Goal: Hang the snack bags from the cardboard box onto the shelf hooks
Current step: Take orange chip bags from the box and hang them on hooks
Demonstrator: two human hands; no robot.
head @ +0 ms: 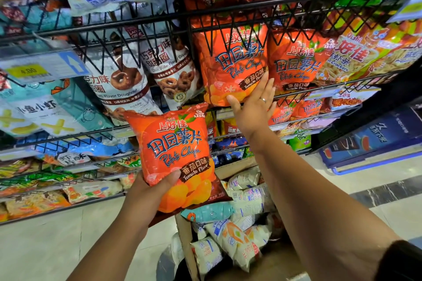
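A black wire shelf rack (159, 23) fills the upper view, its tiers crowded with snack bags behind zigzag wire fronts. Below it, on the pale tiled floor (45, 246), a cardboard box (235, 166) stands open, holding a heap of white snack bags (235, 242) and a teal bag (205, 213) lying across the top. On the middle tier two chocolate doughnut bags (123, 80) lean side by side, and to their right an orange shelved chip bag (235, 64) stands next to a second orange chip bag (294, 64) of the same kind. Another bag like them, the held chip bag (175, 143), is upright in the air in front of the rack, above the box and lower left of the shelved pair. The left grip (150, 189) clasps it at its lower left corner, thumb across the front and fingers hidden behind. The right grip (253, 107) is raised with straight fingers spread, holding nothing, its fingertips touching the lower front of the shelved chip bag, thumb out to the left. A thin ring (263, 99) sits on one of its fingers.
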